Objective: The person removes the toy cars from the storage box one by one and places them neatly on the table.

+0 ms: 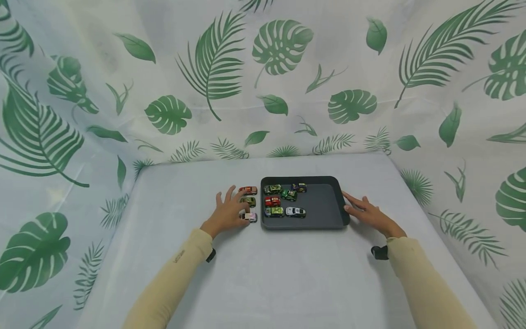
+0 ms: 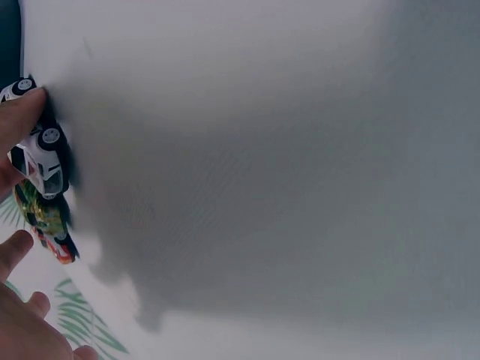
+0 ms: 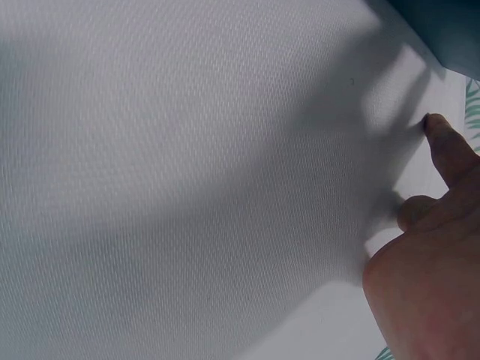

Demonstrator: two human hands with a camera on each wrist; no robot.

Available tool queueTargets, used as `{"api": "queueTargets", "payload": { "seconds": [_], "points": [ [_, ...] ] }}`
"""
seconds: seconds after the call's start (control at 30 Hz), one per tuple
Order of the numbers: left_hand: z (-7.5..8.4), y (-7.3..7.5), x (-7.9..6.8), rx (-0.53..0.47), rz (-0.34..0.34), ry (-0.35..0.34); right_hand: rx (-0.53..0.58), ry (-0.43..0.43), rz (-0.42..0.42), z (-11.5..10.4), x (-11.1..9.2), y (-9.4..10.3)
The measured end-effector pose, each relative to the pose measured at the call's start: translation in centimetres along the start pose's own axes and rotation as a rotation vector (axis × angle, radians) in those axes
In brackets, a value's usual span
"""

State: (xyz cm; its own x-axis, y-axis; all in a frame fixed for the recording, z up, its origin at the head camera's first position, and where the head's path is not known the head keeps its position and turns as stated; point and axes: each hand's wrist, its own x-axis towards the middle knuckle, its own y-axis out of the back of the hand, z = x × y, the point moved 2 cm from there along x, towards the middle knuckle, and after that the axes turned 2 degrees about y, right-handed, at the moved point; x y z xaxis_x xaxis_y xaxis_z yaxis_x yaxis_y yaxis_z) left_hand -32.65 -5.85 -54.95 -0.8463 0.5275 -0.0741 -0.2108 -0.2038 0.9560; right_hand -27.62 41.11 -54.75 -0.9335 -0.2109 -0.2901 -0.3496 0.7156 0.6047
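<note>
My left hand [image 1: 227,214] is over a short column of toy cars just left of the grey tray [image 1: 324,203]. Its thumb and index finger pinch the nearest one, a white toy car [image 2: 43,161], while the other fingers spread out. Beyond it in the column are a green toy car [image 1: 248,201] and an orange toy car [image 1: 249,190], partly covered by the fingers. At the tray's right side, my right hand [image 1: 371,217] has its fingers extended, with fingertips right at the rim.
Several toy cars stand in the tray's left half, among them a red one [image 1: 272,201] and a silver-white one [image 1: 296,212]. The tray lies on a white-covered table [image 1: 287,274]. Leaf-patterned cloth [image 1: 230,128] hangs behind and at both sides.
</note>
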Motion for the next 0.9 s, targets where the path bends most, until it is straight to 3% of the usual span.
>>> {"api": "queueTargets", "payload": {
  "seconds": [0.33, 0.63, 0.77, 0.9],
  "points": [
    [0.3, 0.0, -0.2, 0.028, 0.012, -0.013, -0.005, 0.012, 0.004, 0.0, -0.1, -0.1],
    [0.2, -0.1, 0.1, -0.011, 0.003, -0.011, -0.012, 0.01, 0.011, 0.2, -0.2, 0.0],
    [0.4, 1.2, 0.5, -0.093, 0.026, -0.023, 0.004, 0.006, 0.005, -0.1, -0.3, 0.0],
    [0.7, 3.3, 1.5, -0.127, 0.094, -0.056, 0.003, 0.01, 0.01, -0.2, -0.4, 0.0]
  ]
}}
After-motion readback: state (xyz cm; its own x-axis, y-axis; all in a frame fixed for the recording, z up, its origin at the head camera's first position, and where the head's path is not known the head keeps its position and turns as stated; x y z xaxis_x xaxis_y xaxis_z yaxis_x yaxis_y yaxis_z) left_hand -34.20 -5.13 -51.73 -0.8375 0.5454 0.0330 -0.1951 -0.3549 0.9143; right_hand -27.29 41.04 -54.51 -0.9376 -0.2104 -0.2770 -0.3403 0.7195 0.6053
